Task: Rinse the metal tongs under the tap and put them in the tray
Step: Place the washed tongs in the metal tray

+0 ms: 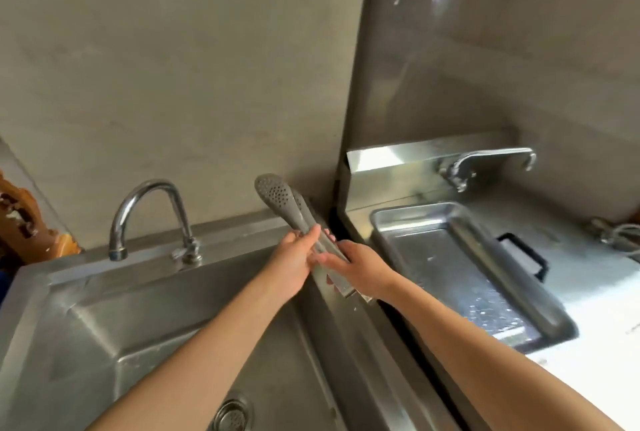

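Observation:
The metal tongs (281, 200) have grey perforated heads that point up and away from me, and their steel handle end pokes out below my right palm. Both hands hold them above the sink's right rim. My left hand (294, 262) grips the middle of the arms. My right hand (360, 266) wraps the handle part. The curved chrome tap (149, 208) stands at the back of the sink, to the left of the tongs, with no water visibly running. The steel tray (540, 309) lies to the right on the counter, wet inside.
The steel sink (104, 326) fills the lower left, with a drain strainer (231, 416) at the bottom. A second tap (485, 162) is mounted behind the tray. A black handle (530, 254) sticks out beside the tray. A brown carved object (24, 222) stands at the far left.

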A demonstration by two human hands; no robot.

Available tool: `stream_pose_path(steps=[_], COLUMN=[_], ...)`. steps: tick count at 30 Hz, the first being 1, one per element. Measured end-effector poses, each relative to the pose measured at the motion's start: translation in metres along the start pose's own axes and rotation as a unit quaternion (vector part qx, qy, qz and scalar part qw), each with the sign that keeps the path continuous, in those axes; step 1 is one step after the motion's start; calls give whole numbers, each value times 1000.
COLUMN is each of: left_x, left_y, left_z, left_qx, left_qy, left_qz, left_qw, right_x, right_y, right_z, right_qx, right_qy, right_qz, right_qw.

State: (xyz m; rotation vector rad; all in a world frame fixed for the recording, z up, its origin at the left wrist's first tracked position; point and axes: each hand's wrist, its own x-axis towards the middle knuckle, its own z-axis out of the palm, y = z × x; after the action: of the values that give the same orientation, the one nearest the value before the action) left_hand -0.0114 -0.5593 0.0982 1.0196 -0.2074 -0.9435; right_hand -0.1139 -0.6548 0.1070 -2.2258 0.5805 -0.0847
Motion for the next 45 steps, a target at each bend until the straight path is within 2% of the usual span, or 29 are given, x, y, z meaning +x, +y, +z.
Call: stream_pose_path(steps=[3, 7, 10, 12, 16, 20, 23, 28, 31, 34, 38, 45], left_x=[-6, -14, -15, -13, -4, 6, 15, 22, 26, 29, 36, 47], left_y=[7, 4, -4, -13, -33, -52, -67, -89, -98, -102, -104, -107], left_z=[56, 125, 164, 181, 203, 211, 209, 193, 184, 175, 166, 163], left_qx=[69, 108, 89, 70, 85, 132, 146, 184, 183, 128, 124, 131], left_qy=[-35, -66, -85, -69, 12, 73, 82, 80, 97, 117, 128, 100], left_qz=[5, -5, -9, -7, -7, 10, 2, -36, -56, -85, -86, -102], left_qw=[997, 992, 992, 995, 996, 988, 986, 979, 977, 981, 980, 981], right_x=[-30, -71, -96, -108, -125, -130, -129, -119, -108, -96, -78, -54], right_y=[5, 18, 35, 50, 85, 128, 162, 203, 218, 229, 239, 246], right_z=[-51, -114, -154, -177, -202, -197, -183, -157, -144, -133, -122, -107], right_qx=[-20, -9, 61, 65, 34, -25, -32, -54, -86, -116, -142, -177], right_qy=[41, 104, 164, 193, 217, 232, 248, 228, 219, 213, 239, 288], right_qz=[12, 35, 46, 58, 82, 120, 156, 215, 223, 229, 218, 210], right_qw=[999, 994, 983, 977, 972, 965, 955, 948, 946, 943, 936, 917])
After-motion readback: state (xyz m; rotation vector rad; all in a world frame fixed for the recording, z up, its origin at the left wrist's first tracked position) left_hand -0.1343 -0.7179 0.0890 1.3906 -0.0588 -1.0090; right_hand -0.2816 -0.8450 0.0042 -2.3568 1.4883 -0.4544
